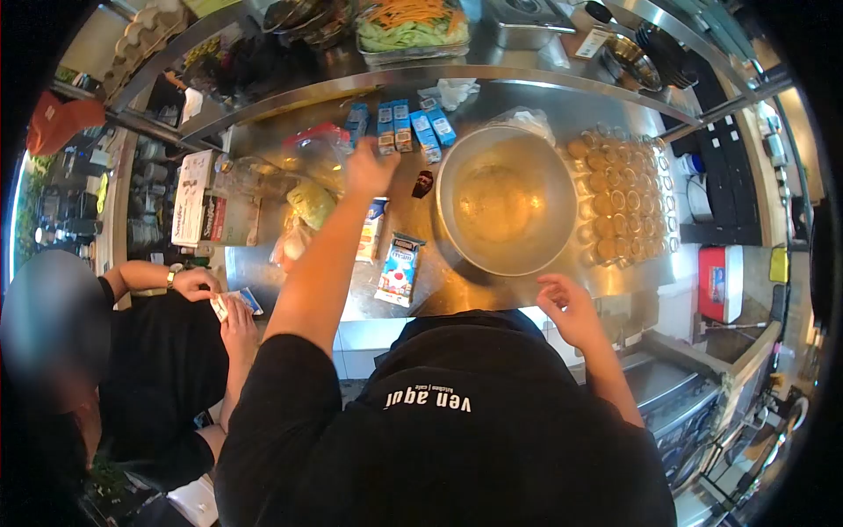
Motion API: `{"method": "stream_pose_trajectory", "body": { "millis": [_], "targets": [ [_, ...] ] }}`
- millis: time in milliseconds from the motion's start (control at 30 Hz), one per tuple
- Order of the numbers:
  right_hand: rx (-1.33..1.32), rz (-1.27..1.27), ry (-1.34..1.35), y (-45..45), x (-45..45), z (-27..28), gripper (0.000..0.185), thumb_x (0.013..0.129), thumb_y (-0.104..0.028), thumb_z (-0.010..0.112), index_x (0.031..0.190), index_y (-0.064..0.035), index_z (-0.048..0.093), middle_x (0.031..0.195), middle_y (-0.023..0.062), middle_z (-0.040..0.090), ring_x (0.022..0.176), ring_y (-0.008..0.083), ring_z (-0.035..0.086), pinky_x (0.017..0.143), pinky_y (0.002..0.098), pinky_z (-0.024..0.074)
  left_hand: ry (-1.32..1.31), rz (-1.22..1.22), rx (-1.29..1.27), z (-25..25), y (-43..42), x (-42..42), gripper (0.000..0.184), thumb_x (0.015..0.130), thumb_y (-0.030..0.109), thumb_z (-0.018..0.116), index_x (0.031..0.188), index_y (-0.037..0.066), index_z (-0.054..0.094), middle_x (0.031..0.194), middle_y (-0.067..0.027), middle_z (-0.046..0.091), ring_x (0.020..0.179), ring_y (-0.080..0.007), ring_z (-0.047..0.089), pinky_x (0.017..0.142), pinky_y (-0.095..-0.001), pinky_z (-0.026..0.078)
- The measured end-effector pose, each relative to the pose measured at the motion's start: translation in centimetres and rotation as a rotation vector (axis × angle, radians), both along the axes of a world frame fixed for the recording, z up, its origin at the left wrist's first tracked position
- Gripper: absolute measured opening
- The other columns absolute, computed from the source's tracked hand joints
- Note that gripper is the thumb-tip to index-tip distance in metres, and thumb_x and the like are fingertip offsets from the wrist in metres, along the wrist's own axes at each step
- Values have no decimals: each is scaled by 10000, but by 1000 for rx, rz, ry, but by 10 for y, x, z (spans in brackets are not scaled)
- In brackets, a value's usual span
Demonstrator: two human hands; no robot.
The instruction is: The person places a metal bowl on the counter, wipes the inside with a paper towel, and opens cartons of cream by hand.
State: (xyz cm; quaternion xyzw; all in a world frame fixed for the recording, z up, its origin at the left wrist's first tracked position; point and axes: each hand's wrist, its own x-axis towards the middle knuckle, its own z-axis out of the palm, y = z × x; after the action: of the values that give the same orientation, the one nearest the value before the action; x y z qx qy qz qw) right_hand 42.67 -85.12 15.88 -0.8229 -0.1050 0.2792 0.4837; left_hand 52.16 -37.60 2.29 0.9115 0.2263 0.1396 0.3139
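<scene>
My left hand (372, 169) reaches over the steel table with its fingers apart, just in front of several blue cartons (394, 125); I see nothing held in it. Beside the front edge, my right hand (569, 309) is open and empty, below a large metal bowl (507, 202) whose inside looks almost bare. A blue and white cream packet (401, 269) lies flat, and another packet (371, 230) is partly behind my left forearm. Between cartons and bowl sits a small dark red item (422, 184).
Many small glass jars (619, 202) stand in rows right of the bowl. Plastic bags (309, 204) and cardboard boxes (204, 200) are at the left. Overhead, a shelf (492, 74) holds a vegetable tray (413, 31). A co-worker at the left holds a small packet (239, 304).
</scene>
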Motion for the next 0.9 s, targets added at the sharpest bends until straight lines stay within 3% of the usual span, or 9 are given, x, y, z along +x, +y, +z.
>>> {"method": "stream_pose_trajectory", "body": {
  "millis": [133, 267, 433, 500, 533, 633, 667, 833, 900],
  "targets": [
    [-1, -5, -64, -3, -2, 26, 327, 930, -91, 748, 1246, -62, 673, 909, 26, 706, 804, 103, 657, 691, 271, 501, 110, 179, -44, -14, 9, 45, 746, 770, 539, 861, 1266, 13, 677, 1163, -245, 746, 1107, -419, 716, 955, -465, 567],
    [26, -24, -89, -12, 0, 25, 331, 921, -71, 743, 1245, -63, 675, 900, 15, 710, 809, 109, 664, 679, 267, 493, 54, 116, -125, -29, 25, 42, 707, 798, 548, 834, 1216, -8, 707, 1133, -252, 755, 1104, -403, 723, 971, -449, 566],
    [92, 24, -133, 5, 11, 26, 312, 923, -76, 745, 1229, -54, 689, 901, 28, 712, 810, 123, 664, 697, 278, 509, 94, 89, -819, -54, 48, 17, 466, 955, 370, 677, 1138, -58, 702, 1035, -187, 766, 1012, -314, 757, 902, -440, 616],
    [76, 95, -111, 16, 20, 32, 292, 932, -86, 743, 1217, -40, 697, 909, 38, 714, 809, 129, 662, 719, 287, 522, -164, 108, -1008, -6, 13, -21, 204, 1001, 172, 591, 1060, -9, 664, 1055, -158, 743, 934, -236, 750, 779, -375, 626],
    [83, 103, -113, 22, 25, 31, 292, 932, -86, 743, 1217, -40, 697, 909, 38, 714, 809, 129, 662, 719, 287, 522, -286, 34, -1200, 9, 1, -44, 200, 999, 153, 581, 1114, 8, 657, 1075, -131, 734, 951, -226, 735, 810, -378, 615],
    [120, 148, -157, 47, 35, 29, 295, 932, -91, 745, 1217, -30, 698, 933, 49, 720, 818, 124, 662, 728, 287, 524, -381, -33, -1590, 35, -23, -93, 257, 1021, 106, 613, 1269, 47, 581, 1096, -70, 704, 919, -181, 706, 809, -380, 604],
    [128, 196, -161, 61, 41, 34, 302, 932, -93, 745, 1223, -27, 697, 946, 61, 724, 819, 127, 662, 733, 286, 526, -377, 12, -1548, 34, -34, -103, 300, 1022, 138, 675, 1295, 64, 576, 1085, -37, 696, 896, -185, 696, 790, -398, 594],
    [255, 259, -300, 137, 65, 41, 324, 931, -90, 743, 1246, -32, 696, 1001, 90, 743, 849, 145, 682, 747, 296, 544, -348, -244, -1558, 90, -93, -148, 549, 990, 226, 759, 1439, 21, 519, 1275, -63, 688, 1129, -177, 675, 952, -360, 556],
    [458, 190, -416, 163, 69, 57, 355, 915, -107, 764, 1256, -39, 695, 1064, 111, 757, 889, 177, 712, 768, 314, 567, -297, -337, -1506, 112, -105, -164, 659, 971, 325, 779, 1478, 44, 466, 1314, -90, 665, 1143, -202, 680, 966, -369, 564]
  ]
}}
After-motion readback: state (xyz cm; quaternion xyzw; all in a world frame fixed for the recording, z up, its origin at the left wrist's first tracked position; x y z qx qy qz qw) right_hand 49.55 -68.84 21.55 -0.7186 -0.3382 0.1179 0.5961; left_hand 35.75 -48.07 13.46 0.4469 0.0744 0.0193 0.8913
